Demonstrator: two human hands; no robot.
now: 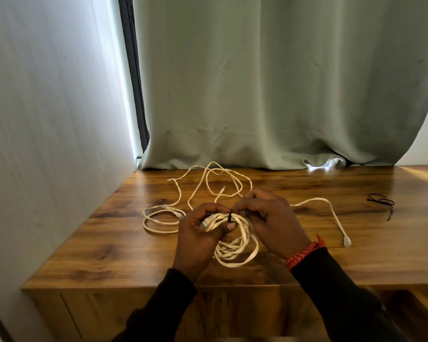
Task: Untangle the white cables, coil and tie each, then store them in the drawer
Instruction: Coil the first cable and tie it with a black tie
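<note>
A coiled white cable (235,250) hangs in loops between both hands above the wooden desk (109,255). My left hand (198,233) grips the coil's top, where the plugs stick out. A black tie (230,216) is wrapped round the bundle, and my right hand (269,218) pinches at it from the right. More white cable (203,183) lies loose and tangled on the desk behind the hands, with one end and its plug (347,241) trailing off to the right.
Spare black ties (381,202) lie on the desk at the far right. A pale green curtain (269,82) hangs behind the desk and a wall stands on the left. An open drawer (420,309) shows at the lower right, below the desk's edge.
</note>
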